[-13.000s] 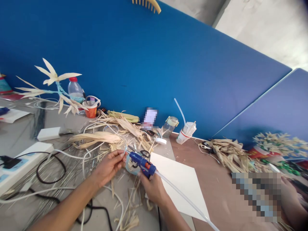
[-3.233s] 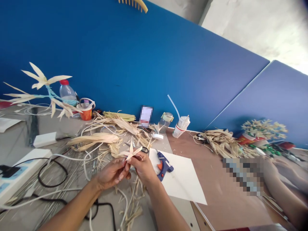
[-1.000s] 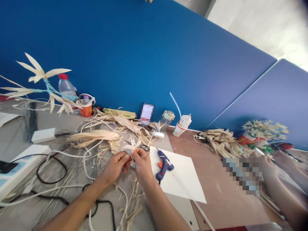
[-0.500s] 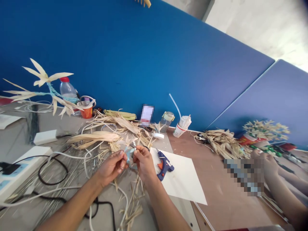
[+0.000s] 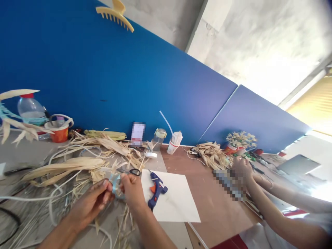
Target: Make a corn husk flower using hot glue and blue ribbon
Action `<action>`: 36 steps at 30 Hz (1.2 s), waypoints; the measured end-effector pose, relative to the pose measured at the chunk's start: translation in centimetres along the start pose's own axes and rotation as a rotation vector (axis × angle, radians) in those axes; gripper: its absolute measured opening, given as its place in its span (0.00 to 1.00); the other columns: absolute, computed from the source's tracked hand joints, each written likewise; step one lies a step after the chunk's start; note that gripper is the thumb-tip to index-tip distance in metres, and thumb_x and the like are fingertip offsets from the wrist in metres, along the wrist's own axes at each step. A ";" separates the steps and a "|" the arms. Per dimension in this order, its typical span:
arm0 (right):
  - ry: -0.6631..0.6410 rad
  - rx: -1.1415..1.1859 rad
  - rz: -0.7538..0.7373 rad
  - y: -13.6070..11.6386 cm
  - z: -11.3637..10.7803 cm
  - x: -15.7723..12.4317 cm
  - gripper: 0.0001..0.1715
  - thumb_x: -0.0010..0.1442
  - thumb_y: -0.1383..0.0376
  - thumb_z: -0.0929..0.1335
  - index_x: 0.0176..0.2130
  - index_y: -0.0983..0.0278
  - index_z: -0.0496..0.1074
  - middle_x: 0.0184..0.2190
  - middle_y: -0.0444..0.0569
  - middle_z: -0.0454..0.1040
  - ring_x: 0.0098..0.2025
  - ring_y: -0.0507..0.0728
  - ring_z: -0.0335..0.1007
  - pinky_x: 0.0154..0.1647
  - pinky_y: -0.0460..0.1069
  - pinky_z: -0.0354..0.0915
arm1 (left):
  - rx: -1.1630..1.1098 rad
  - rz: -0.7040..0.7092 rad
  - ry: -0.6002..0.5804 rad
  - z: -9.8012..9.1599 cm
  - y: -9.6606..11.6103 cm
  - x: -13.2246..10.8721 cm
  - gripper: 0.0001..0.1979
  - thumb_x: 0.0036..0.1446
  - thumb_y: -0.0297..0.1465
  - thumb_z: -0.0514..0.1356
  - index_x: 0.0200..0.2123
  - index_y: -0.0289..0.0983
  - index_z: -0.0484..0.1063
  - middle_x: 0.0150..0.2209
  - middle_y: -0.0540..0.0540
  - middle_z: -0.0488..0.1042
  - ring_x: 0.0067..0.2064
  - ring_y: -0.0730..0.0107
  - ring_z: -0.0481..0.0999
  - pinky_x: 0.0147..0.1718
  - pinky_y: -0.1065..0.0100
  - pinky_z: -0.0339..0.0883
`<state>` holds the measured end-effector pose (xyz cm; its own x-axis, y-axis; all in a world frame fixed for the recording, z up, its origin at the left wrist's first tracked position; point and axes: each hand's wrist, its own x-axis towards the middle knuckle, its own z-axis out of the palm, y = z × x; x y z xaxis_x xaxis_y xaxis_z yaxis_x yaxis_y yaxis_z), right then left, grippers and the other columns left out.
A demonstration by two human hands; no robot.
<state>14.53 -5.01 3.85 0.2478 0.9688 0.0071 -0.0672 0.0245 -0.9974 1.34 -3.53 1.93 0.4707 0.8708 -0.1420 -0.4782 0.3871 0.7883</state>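
My left hand (image 5: 100, 196) is closed, thumb and fingertips pinched at one side of a light blue strip (image 5: 114, 183). Close beside it, my right hand (image 5: 132, 189) pinches the strip's other side; its fingers are bent and partly hide what they hold. The strip looks thin and slightly see-through. Just beyond my right hand lie scissors with black handles (image 5: 135, 172). Dried corn husks (image 5: 75, 167) are heaped behind and left of my hands. To the right, a blue hot glue gun (image 5: 157, 190) lies on a white sheet (image 5: 178, 204).
A white tape roll (image 5: 150, 155), a lidded jar (image 5: 159, 136), a phone (image 5: 138, 134) and a paper cup (image 5: 172, 147) stand along the blue partition (image 5: 103, 69). An orange bucket (image 5: 59, 133) is at left. Cables and wires cross the left side. A co-worker's hands (image 5: 242, 169) work at right.
My view has turned right, so the table's things appear farther left and more of the co-worker shows. Both hands stay together at the blue strip; the scissors' handle shows more clearly.
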 end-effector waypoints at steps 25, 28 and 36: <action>0.158 -0.392 -0.191 -5.9 -6.7 7.1 0.07 0.46 0.69 0.63 0.24 0.65 0.70 0.20 0.44 0.68 0.23 0.52 0.60 0.24 0.46 0.58 | 0.128 0.077 0.135 0.6 0.3 0.3 0.18 0.37 0.37 0.71 0.33 0.37 0.75 0.24 0.53 0.70 0.26 0.75 0.66 0.28 0.71 0.61; 0.220 -0.488 -0.228 -6.9 -9.9 11.3 0.07 0.48 0.70 0.63 0.23 0.64 0.70 0.24 0.48 0.71 0.28 0.55 0.65 0.29 0.48 0.60 | 0.218 0.098 0.210 0.6 0.6 0.5 0.20 0.34 0.39 0.71 0.32 0.36 0.74 0.20 0.53 0.69 0.25 0.72 0.65 0.28 0.69 0.60; 0.248 -0.874 -0.192 -3.0 -12.4 16.7 0.10 0.51 0.71 0.62 0.23 0.64 0.70 0.24 0.48 0.74 0.31 0.55 0.68 0.32 0.46 0.60 | 0.325 0.099 0.207 -0.6 -0.5 1.1 0.20 0.40 0.45 0.66 0.32 0.36 0.73 0.18 0.53 0.67 0.23 0.71 0.63 0.27 0.68 0.57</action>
<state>30.81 8.06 6.05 0.3852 0.8846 0.2629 0.7240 -0.1130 -0.6805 1.64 -2.55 0.97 0.2584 0.9547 -0.1473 -0.2385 0.2108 0.9480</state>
